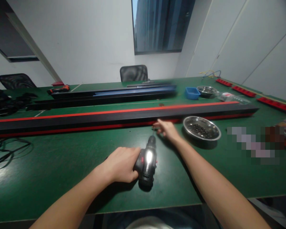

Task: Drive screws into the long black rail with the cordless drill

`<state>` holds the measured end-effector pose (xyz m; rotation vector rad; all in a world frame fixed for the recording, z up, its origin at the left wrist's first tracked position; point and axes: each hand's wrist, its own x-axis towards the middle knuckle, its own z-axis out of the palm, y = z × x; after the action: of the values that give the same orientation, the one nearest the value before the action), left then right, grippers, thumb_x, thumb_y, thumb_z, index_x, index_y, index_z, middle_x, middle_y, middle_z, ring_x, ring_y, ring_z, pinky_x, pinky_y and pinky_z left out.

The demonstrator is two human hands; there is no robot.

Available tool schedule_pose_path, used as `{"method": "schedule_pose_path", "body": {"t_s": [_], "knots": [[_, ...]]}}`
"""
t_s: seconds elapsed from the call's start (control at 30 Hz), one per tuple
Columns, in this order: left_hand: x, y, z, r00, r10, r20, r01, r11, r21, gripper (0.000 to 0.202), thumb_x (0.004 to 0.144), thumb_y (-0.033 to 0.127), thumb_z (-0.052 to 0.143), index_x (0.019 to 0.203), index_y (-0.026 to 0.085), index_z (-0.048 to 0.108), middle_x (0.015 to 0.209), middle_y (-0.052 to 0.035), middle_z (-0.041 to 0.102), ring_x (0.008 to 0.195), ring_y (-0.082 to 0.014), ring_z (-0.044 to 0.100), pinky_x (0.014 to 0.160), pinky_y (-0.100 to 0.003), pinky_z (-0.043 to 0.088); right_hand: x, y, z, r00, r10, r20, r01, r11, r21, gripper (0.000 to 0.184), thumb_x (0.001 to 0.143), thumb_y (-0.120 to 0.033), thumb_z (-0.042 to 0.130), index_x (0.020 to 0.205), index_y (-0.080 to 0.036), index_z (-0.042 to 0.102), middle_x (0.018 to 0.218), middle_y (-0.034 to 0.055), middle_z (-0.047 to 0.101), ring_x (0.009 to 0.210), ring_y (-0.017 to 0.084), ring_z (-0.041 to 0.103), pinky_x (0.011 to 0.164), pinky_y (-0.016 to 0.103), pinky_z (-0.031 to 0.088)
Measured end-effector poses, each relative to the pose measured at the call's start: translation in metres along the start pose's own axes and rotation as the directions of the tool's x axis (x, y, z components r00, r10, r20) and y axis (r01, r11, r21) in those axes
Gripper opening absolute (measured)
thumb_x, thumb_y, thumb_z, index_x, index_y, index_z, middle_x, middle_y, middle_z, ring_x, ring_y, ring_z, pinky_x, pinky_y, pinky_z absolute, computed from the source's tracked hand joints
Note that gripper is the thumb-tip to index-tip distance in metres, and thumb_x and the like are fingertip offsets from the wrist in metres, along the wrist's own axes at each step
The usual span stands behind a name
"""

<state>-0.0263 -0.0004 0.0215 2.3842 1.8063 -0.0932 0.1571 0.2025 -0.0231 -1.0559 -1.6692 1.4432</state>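
My left hand (124, 163) is wrapped round the handle of a black cordless drill (149, 162) lying on its side, its bit pointing away from me toward a long black-and-red bar (124, 116). Beside the bit tip, at the bar's near red side, is my right hand (166, 129). Its fingers are pinched together; whatever they hold is too small to make out. Just right of that hand stands a round metal bowl (215, 135) with many small dark pieces, which look like screws, inside.
Behind the bar lie more long dark bars (85, 98), a blue tray (192, 93) and a second metal bowl (207, 91). An orange-and-black power tool (58, 89) rests at the back left. Black cables (9, 151) lie at left; red strips (244, 91) line the right side of the green table (69, 159).
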Motion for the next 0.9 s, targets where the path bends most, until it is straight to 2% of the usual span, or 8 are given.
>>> {"method": "schedule_pose_path", "body": {"t_s": [0.17,0.27,0.4,0.5,0.6,0.67,0.73,0.9], "knots": [[0.0,0.003,0.0,1.0,-0.031,0.007,0.03,0.999,0.022,0.026,0.073,0.038,0.057,0.095,0.025,0.049,0.093,-0.0068,0.07,0.079,-0.0318,0.068,0.064,-0.039,0.045,0.001,0.004,0.0,0.999,-0.011,-0.031,0.009,0.998,-0.061,0.04,0.097,-0.044,0.057,0.098,-0.011,0.08,0.1,0.0155,0.077,0.056,0.012,0.058,0.05,0.024,0.043],[-0.001,0.006,0.002,0.997,-0.078,-0.002,0.078,0.997,0.029,0.025,0.074,0.039,0.056,0.094,0.025,0.049,0.092,-0.0079,0.07,0.08,-0.033,0.069,0.065,-0.04,0.046,0.002,0.006,0.0,0.998,-0.008,-0.068,-0.002,0.991,-0.135,0.042,0.095,-0.046,0.058,0.105,-0.011,0.079,0.085,0.0118,0.076,0.054,0.013,0.059,0.05,0.024,0.042],[0.0,0.009,0.004,0.993,-0.116,-0.015,0.116,0.993,0.033,0.025,0.076,0.04,0.056,0.093,0.024,0.049,0.09,-0.0086,0.071,0.079,-0.0336,0.069,0.065,-0.041,0.047,0.002,0.005,0.0,0.998,-0.039,-0.058,0.026,0.98,-0.198,0.044,0.095,-0.049,0.056,0.107,-0.012,0.078,0.072,0.0073,0.072,0.055,0.016,0.062,0.054,0.025,0.045],[0.003,0.011,0.004,0.989,-0.143,-0.022,0.144,0.989,0.036,0.024,0.075,0.04,0.056,0.091,0.024,0.049,0.09,-0.0087,0.071,0.077,-0.0336,0.069,0.064,-0.041,0.047,-0.002,0.0,-0.002,0.979,-0.152,-0.137,0.095,0.932,-0.349,0.038,0.095,-0.045,0.055,0.099,-0.015,0.078,0.075,0.0072,0.074,0.065,0.018,0.067,0.065,0.027,0.049],[0.006,0.012,0.003,0.984,-0.176,-0.032,0.177,0.983,0.04,0.025,0.076,0.041,0.056,0.092,0.024,0.05,0.092,-0.0098,0.072,0.078,-0.0333,0.07,0.064,-0.04,0.048,-0.008,-0.011,-0.007,0.911,-0.35,-0.218,0.152,0.777,-0.61,0.03,0.095,-0.038,0.055,0.091,-0.019,0.078,0.089,0.0087,0.077,0.081,0.021,0.07,0.078,0.03,0.049],[0.007,0.013,0.002,0.98,-0.195,-0.036,0.197,0.98,0.043,0.025,0.077,0.042,0.056,0.093,0.023,0.051,0.094,-0.0103,0.072,0.079,-0.0331,0.07,0.065,-0.039,0.048,-0.014,-0.021,-0.014,0.875,-0.418,-0.246,0.105,0.658,-0.746,0.03,0.095,-0.038,0.054,0.09,-0.02,0.077,0.095,0.0101,0.077,0.086,0.024,0.07,0.081,0.032,0.049],[0.009,0.013,0.002,0.977,-0.208,-0.037,0.209,0.977,0.048,0.026,0.077,0.043,0.057,0.093,0.023,0.052,0.093,-0.0106,0.072,0.079,-0.0331,0.07,0.065,-0.039,0.049,-0.019,-0.031,-0.026,0.854,-0.421,-0.305,-0.003,0.583,-0.813,0.032,0.095,-0.041,0.054,0.091,-0.02,0.077,0.095,0.012,0.077,0.086,0.026,0.07,0.08,0.034,0.049],[0.01,0.014,0.0,0.978,-0.209,-0.022,0.21,0.976,0.057,0.026,0.078,0.042,0.057,0.095,0.022,0.054,0.094,-0.0118,0.073,0.079,-0.0338,0.071,0.066,-0.041,0.051,-0.023,-0.039,-0.073,0.775,-0.342,-0.531,-0.307,0.531,-0.79,0.038,0.092,-0.045,0.054,0.097,-0.017,0.08,0.089,0.0191,0.075,0.087,0.032,0.071,0.08,0.04,0.05]]}}
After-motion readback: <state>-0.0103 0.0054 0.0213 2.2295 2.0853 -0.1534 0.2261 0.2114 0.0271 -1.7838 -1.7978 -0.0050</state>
